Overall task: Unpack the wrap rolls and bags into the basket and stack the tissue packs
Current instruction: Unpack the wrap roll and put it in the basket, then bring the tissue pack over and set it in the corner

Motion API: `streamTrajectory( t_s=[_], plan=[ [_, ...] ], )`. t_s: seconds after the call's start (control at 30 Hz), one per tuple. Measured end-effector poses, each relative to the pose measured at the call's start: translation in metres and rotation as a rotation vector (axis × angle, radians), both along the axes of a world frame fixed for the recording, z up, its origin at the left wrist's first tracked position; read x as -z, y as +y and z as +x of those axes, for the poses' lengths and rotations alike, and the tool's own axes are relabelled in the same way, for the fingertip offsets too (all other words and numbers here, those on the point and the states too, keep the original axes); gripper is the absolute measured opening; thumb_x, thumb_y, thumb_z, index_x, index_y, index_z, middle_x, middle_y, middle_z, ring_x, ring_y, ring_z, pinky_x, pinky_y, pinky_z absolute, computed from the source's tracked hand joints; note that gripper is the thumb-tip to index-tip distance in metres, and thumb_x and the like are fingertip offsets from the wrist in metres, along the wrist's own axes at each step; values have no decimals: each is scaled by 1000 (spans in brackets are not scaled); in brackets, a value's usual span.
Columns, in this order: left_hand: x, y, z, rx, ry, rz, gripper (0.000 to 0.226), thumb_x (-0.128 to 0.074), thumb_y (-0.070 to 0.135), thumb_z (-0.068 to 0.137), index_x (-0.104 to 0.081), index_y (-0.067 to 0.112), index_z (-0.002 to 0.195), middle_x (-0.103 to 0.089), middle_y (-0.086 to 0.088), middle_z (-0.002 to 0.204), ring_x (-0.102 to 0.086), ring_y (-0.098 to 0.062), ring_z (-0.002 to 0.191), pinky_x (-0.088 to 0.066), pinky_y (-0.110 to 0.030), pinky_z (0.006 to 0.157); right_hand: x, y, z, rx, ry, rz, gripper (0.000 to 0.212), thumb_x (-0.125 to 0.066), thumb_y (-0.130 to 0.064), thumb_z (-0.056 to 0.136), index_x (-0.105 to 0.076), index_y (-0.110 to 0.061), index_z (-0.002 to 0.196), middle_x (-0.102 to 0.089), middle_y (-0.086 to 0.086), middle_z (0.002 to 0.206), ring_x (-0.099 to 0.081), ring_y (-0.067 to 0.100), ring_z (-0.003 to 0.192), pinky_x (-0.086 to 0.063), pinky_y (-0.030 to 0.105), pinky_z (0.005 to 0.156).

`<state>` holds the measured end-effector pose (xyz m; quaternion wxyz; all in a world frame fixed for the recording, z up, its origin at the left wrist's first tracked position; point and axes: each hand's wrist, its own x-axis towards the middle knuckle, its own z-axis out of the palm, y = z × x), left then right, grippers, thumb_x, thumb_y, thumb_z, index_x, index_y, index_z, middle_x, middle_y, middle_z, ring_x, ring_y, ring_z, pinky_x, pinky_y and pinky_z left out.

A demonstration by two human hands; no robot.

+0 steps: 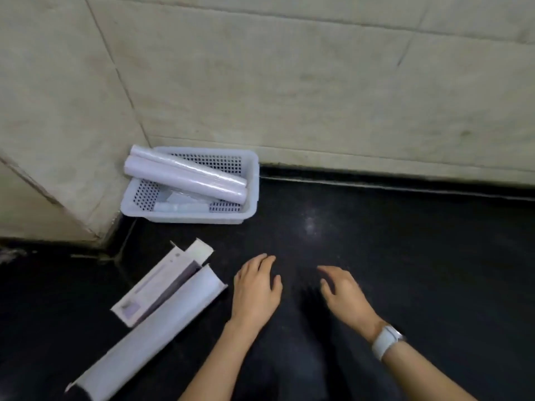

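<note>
- Dark, glossy floor (pixel 376 241) meets pale tiled wall (pixel 289 82).
- Basket (pixel 249 209) sits in the wall corner, two wrap rolls (pixel 185 176) slanted across it.
- Opened boxes (pixel 162 296) lie nearby.
- Left hand (pixel 256 287) and right hand (pixel 344 290) hover relaxed, holding nothing.

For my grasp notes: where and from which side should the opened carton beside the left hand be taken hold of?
Probably mid-length on the opened carton, from its right, the side facing the left hand. It lies flat and long on the diagonal, with flaps splayed at its far end, so a grip across the narrow body looks steadier.
</note>
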<state>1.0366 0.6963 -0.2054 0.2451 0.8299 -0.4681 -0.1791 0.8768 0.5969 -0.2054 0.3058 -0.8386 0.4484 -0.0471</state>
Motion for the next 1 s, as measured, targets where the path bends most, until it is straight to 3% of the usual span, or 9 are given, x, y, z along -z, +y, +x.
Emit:
streamTrajectory(
  t_s=[0.13, 0.33, 0.5, 0.6, 0.83, 1.0],
  plan=[
    [13, -22, -92, 255, 35, 102, 44, -43, 31, 93, -38, 19, 136, -39, 1, 144, -33, -17, 133, -26, -35, 110, 7, 5, -116, 173, 130, 11, 39, -41, -21, 93, -45, -14, 131, -50, 5, 136, -41, 24, 128, -33, 35, 107],
    [16, -68, -252, 549, 97, 143, 41, -43, 28, 94, -41, 19, 134, -45, 1, 138, -41, -17, 126, -34, -34, 106, 9, 10, -295, 503, 86, 36, 35, -43, -21, 92, -51, -14, 126, -55, 6, 130, -47, 24, 121, -37, 34, 103],
    [9, -125, -412, 760, 11, 154, 40, -42, 26, 94, -42, 17, 132, -44, -1, 137, -41, -20, 125, -34, -34, 105, 4, 1, -455, 672, 43, 51, 35, -43, -15, 92, -51, -9, 125, -55, 12, 129, -49, 26, 120, -33, 25, 101],
    [-3, -162, -492, 883, -43, 199, 41, -42, 27, 94, -41, 15, 133, -43, -4, 137, -42, -23, 125, -36, -39, 104, -10, -10, -526, 747, 33, 53, 36, -41, -18, 93, -47, -10, 128, -52, 12, 132, -47, 27, 122, -35, 30, 102],
    [-36, -261, -640, 997, -106, 144, 42, -45, 26, 92, -42, 15, 132, -44, -7, 136, -43, -26, 125, -38, -41, 103, -22, -60, -662, 916, -5, 33, 38, -38, -21, 95, -44, -13, 131, -49, 11, 135, -43, 25, 126, -34, 29, 102],
    [-43, -349, -692, 970, -239, 139, 49, -47, 28, 90, -34, 17, 136, -37, -7, 141, -39, -28, 126, -40, -45, 99, -12, -122, -711, 880, -11, 36, 38, -38, -21, 94, -44, -13, 130, -49, 11, 133, -44, 26, 125, -34, 29, 103]
  ],
)
